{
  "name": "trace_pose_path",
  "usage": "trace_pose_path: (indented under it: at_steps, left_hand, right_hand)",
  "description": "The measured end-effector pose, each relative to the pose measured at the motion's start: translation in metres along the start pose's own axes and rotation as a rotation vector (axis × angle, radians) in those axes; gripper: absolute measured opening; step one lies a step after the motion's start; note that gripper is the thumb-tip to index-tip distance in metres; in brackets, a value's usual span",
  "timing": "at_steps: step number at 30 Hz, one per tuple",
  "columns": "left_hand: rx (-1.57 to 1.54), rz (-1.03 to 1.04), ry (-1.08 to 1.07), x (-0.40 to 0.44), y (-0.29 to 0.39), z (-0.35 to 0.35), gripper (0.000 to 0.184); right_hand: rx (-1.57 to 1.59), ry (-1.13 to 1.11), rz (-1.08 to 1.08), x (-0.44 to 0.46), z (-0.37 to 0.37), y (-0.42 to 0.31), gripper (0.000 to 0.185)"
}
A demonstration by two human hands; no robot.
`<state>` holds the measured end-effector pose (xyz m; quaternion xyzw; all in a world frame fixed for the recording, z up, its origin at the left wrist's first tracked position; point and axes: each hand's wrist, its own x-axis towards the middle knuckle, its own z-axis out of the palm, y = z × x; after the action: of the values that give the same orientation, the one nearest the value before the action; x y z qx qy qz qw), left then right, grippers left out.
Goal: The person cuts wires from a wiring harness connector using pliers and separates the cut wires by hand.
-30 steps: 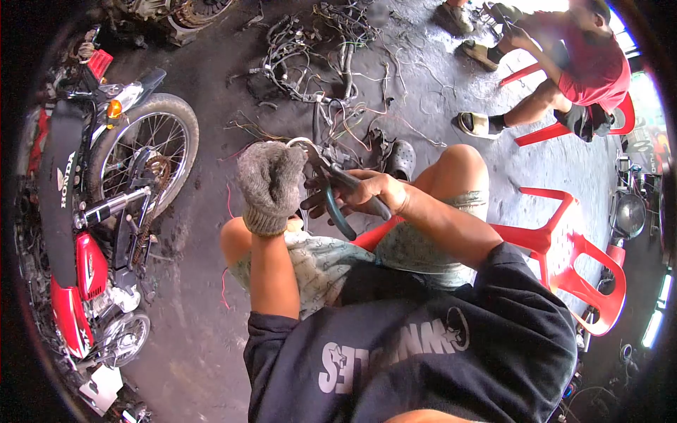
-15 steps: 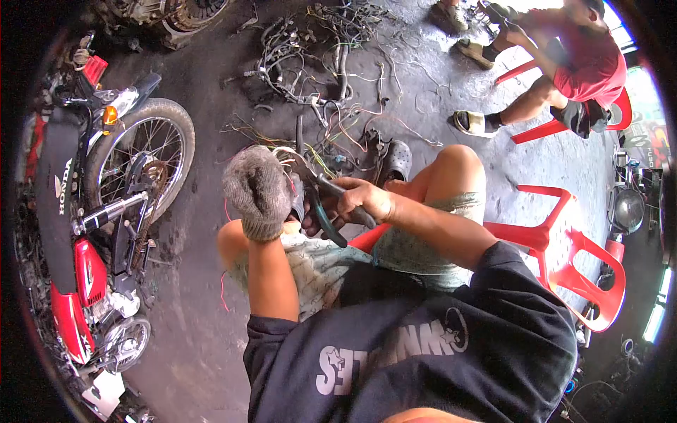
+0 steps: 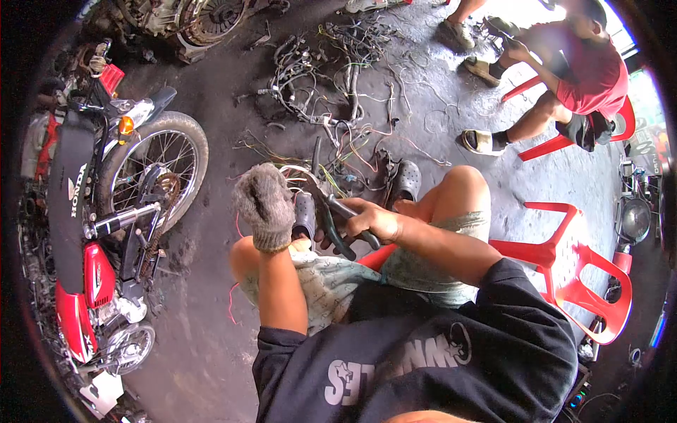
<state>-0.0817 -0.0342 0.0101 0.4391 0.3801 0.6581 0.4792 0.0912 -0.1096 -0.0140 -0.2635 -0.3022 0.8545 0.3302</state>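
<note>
My left hand (image 3: 266, 208) wears a grey knitted glove and is closed in a fist. Pale wires (image 3: 295, 170) stick out of it on the right side, so it grips a bundle whose rest is hidden in the glove. In my bare right hand (image 3: 375, 220) is a pair of pliers (image 3: 343, 209) with dark handles, one with a teal tint. The handles are spread, and the jaws point up and left toward the wires by the glove. Whether the jaws touch a wire I cannot make out. Both hands are above my lap, over the grey clogs (image 3: 407, 180).
A tangled wiring harness (image 3: 352, 84) lies on the dark floor ahead, with loose coloured wires nearer my feet. On the left stands a red and black motorcycle (image 3: 99, 275). A red plastic chair (image 3: 564, 261) is at right. Another person (image 3: 592, 70) sits at upper right.
The whole view has shifted, so everything appears a little lower and to the right. More of the clog shows between the glove and the pliers. Both hands keep their grips.
</note>
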Motion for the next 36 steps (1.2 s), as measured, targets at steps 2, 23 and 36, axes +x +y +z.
trace_pose_path:
  at_steps: [2,23,36]
  left_hand:
    - [0.078,0.049,-0.02,0.007,-0.035,-0.034,0.038]
    - [0.702,0.503,-0.392,-0.016,0.015,0.021,0.013]
    - [0.101,-0.416,0.186,0.0,-0.005,0.048,0.039]
  right_hand:
    - [-0.001,0.001,-0.034,-0.002,0.004,-0.007,0.049]
    - [-0.313,0.34,0.124,-0.01,0.006,-0.011,0.053]
    - [-1.035,0.511,-0.141,0.025,-0.046,-0.003,0.037]
